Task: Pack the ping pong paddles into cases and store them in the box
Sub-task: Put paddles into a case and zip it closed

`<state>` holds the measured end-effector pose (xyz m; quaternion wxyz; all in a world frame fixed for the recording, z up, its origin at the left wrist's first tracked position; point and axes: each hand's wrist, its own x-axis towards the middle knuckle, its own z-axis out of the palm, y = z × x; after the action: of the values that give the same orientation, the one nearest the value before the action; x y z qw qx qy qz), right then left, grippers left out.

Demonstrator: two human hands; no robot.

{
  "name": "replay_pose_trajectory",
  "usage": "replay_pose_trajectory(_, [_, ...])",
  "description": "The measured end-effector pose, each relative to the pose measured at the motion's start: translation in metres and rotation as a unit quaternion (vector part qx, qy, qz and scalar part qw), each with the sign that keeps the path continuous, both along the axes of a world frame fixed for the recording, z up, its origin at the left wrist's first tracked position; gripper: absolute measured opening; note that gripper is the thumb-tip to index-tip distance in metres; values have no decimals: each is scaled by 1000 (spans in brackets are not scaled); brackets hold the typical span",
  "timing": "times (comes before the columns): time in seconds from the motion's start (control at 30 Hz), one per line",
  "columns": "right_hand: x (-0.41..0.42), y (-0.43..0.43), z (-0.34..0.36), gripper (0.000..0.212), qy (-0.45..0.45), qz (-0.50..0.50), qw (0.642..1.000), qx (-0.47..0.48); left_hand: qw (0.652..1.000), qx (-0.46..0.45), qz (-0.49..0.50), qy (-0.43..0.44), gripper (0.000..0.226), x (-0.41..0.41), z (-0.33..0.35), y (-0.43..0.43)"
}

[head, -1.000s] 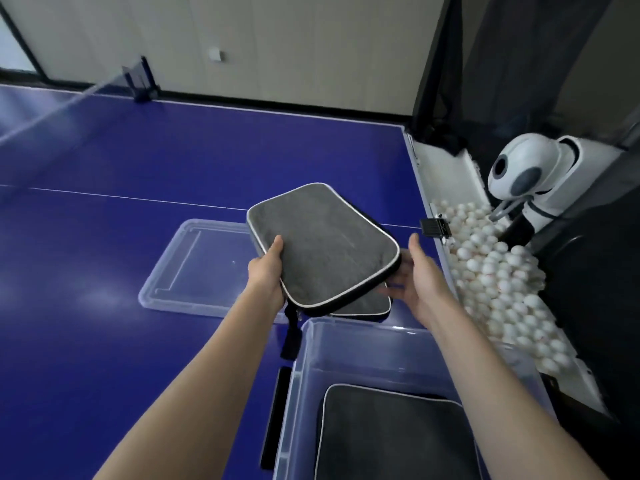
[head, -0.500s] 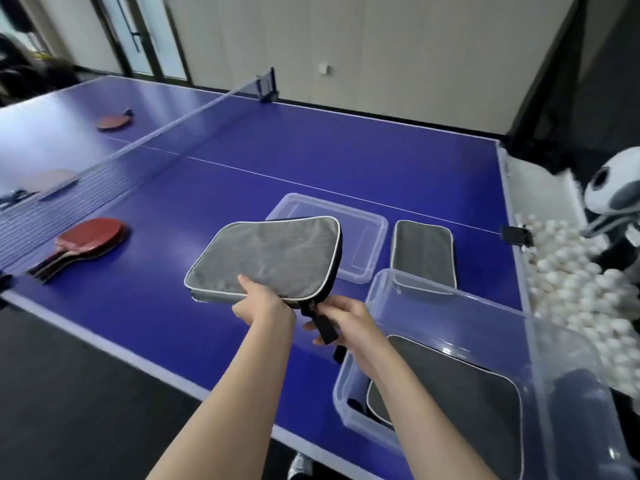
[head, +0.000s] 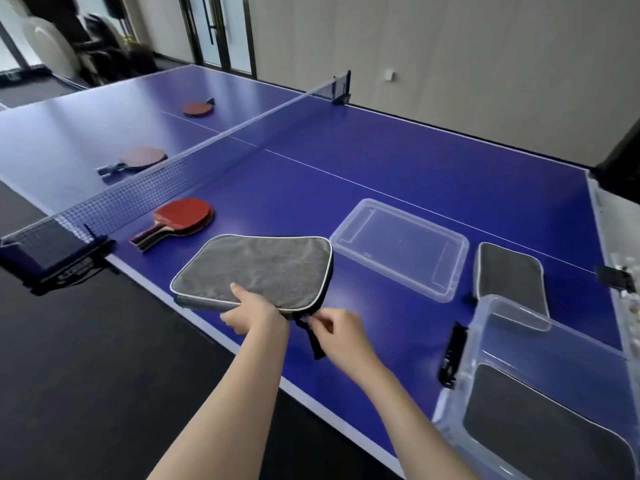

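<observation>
Stacked red-rubber wooden paddles lie on the blue table beside the net. Centre: grey fabric paddle case held flat over the table's near edge. The left hand grips its near edge, thumb on top. The right hand pinches its corner by the black strap. Further right, a clear plastic lid and a 2nd grey case lie on the table. Far right: clear plastic box holding 1 grey packed case.

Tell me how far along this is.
One grey fabric case lies in the clear plastic box. The left hand holds a second grey case; the right hand pinches its black strap. Red paddles on the blue table and a third case lie outside it.
</observation>
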<state>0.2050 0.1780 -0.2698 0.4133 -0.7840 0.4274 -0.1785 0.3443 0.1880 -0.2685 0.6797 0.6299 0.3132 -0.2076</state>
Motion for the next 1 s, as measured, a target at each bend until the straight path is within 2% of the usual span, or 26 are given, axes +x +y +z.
replay_pose_trajectory(0.17, [88,19,-5,20,29,37,993,-112,1000,-21,-7,-18,53,95,-3,26])
replay_pose_trajectory(0.33, [148,29,-9,20,-8,-22,986,-168,998,-4,-54,-27,55,171,-9,47])
replay_pose_trajectory(0.5, [170,8,-11,20,-32,-76,990,-114,991,-36,-125,-42,44,216,-31,59])
replay_pose_trajectory(0.67, [177,-32,-14,25,-41,-106,992,-49,963,-91,-249,-51,40,251,-52,65])
replay_pose_trajectory(0.77, [185,-59,-17,33,-40,-88,995,-2,944,-118,-302,-60,38,271,-60,62])
replay_pose_trajectory(0.87, [199,-83,-23,27,-20,-58,998,14,933,-119,-329,-81,39,292,-62,49])
replay_pose_trajectory(1.0, [220,-117,-29,24,-45,-65,997,23,909,-113,-387,-104,36,312,-60,17])
